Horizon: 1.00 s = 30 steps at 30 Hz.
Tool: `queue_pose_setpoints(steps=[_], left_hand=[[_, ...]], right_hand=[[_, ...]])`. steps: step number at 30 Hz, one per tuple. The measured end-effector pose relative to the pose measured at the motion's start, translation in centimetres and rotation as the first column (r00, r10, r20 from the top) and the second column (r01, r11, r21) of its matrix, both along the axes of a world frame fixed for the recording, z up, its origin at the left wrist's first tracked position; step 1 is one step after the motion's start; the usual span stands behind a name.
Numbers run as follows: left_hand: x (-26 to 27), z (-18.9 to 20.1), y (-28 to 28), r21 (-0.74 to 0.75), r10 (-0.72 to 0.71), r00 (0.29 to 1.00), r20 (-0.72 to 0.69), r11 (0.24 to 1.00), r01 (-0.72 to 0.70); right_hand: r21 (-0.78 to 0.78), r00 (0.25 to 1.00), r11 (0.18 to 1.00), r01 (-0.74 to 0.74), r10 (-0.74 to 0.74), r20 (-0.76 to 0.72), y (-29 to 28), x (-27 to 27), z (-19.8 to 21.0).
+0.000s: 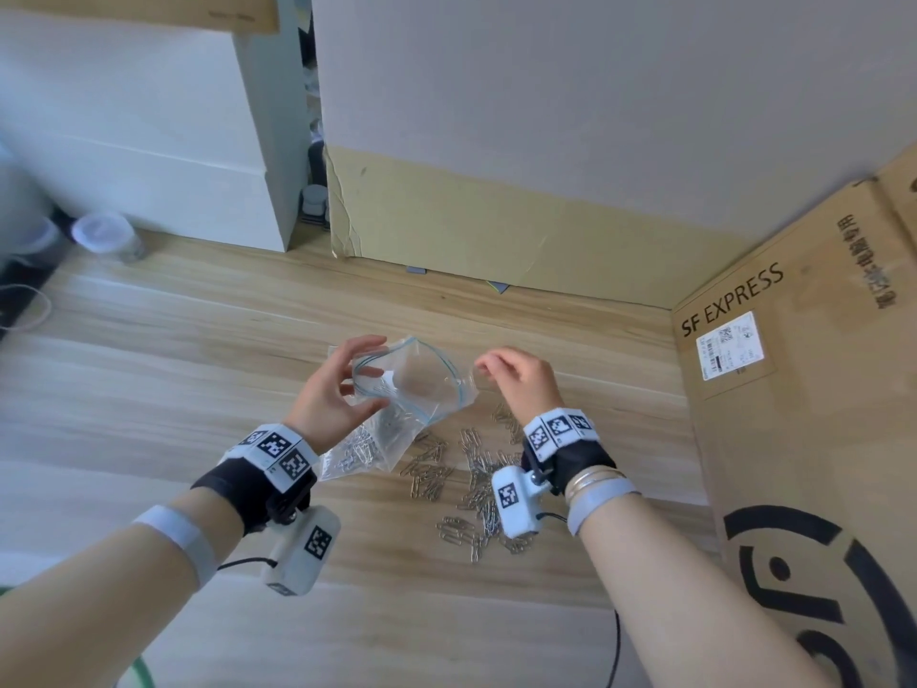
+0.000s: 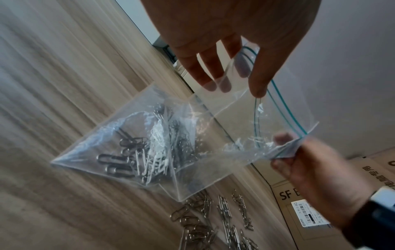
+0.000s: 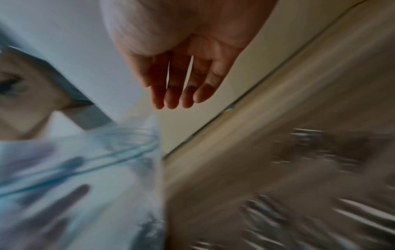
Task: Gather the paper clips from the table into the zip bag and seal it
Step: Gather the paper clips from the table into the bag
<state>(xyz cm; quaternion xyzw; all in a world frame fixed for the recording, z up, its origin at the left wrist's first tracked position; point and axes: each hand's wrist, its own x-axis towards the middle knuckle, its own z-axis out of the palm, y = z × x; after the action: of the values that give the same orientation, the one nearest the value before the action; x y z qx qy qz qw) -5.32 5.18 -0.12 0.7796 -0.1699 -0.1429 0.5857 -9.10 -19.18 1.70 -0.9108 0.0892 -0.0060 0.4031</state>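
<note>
A clear zip bag [image 1: 412, 384] with a blue-green zip line hangs over the wooden table [image 1: 198, 365], mouth held wide apart. My left hand [image 1: 342, 384] pinches the left side of its rim; the thumb [image 2: 257, 88] lies outside the plastic and a finger behind it. My right hand [image 1: 496, 365] pinches the bag's right corner [image 2: 295, 145]. Several silver paper clips [image 2: 138, 152] lie bunched in the bag's low end. Many loose paper clips [image 1: 476, 479] are spread on the table under and near my right wrist. The right wrist view is motion-blurred, showing the bag [image 3: 85, 169] left of the fingers [image 3: 177, 101].
A tall SF Express cardboard box [image 1: 794, 389] stands along the right. A cardboard panel [image 1: 496, 225] and a white box [image 1: 149, 141] close off the back. A lidded plastic jar [image 1: 104, 235] and a white cable [image 1: 25, 310] sit at the far left.
</note>
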Motion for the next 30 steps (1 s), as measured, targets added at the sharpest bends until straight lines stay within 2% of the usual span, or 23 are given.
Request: queue_pose_setpoints(steps=[4,7,13,16,18,20,21,23,24,26,28,30], left_hand=[[-0.1,-0.3,-0.1,0.008,0.001,1.000,-0.003,1.000,-0.001],[-0.1,-0.5,-0.2,0.003,0.007,1.000,-0.007,1.000,-0.007],[-0.1,-0.4,-1.0,-0.009,0.015,0.999,-0.031,1.000,-0.016],[-0.1,-0.4,-1.4,0.002,0.003,1.000,-0.025,1.000,-0.003],[-0.1,-0.5,-1.6,0.002,-0.004,1.000,-0.018,1.000,0.004],[-0.1,-0.6,-1.6,0.003,-0.001,1.000,-0.015,1.000,0.001],[-0.1,-0.6,-1.6,0.005,0.001,1.000,-0.014,1.000,-0.001],[-0.2,-0.7,-1.6,0.003,0.005,1.000,-0.015,1.000,-0.004],[-0.3,-0.6,-1.7,-0.003,0.007,1.000,-0.017,1.000,-0.007],[-0.4,-0.4,-1.7,-0.007,0.011,1.000,-0.013,1.000,-0.011],[-0.5,-0.4,-1.6,-0.004,0.010,1.000,-0.018,1.000,-0.010],[-0.6,-0.5,-1.5,0.006,0.006,1.000,-0.021,1.000,-0.006]], right_hand=[[-0.078,0.980,0.994,0.071,-0.084,-0.178,-2.8,-2.6,-4.3],[-0.204,0.920,0.973,-0.105,0.017,-0.392,-3.9,-4.5,-7.5],[-0.209,0.901,0.943,-0.260,0.159,-0.404,-2.1,-7.6,-8.2],[-0.141,0.899,0.950,-0.278,0.206,-0.386,-0.6,-8.6,-8.2],[-0.053,0.941,0.984,-0.169,0.145,-0.305,-0.4,-9.1,-7.9],[-0.099,0.978,0.995,-0.002,-0.019,-0.210,-1.4,-9.3,-7.4],[-0.165,0.978,0.982,0.096,-0.124,-0.167,-2.1,-9.6,-7.2],[-0.221,0.930,0.929,0.298,-0.334,-0.150,-3.5,-10.2,-6.9],[-0.185,0.894,0.912,0.366,-0.400,-0.202,-4.2,-10.7,-6.8],[-0.004,0.822,0.890,0.456,-0.423,-0.381,-4.9,-11.8,-6.9],[0.136,0.774,0.865,0.482,-0.349,-0.528,-5.3,-12.8,-7.0],[0.191,0.761,0.862,0.469,-0.285,-0.583,-5.3,-13.1,-7.3]])
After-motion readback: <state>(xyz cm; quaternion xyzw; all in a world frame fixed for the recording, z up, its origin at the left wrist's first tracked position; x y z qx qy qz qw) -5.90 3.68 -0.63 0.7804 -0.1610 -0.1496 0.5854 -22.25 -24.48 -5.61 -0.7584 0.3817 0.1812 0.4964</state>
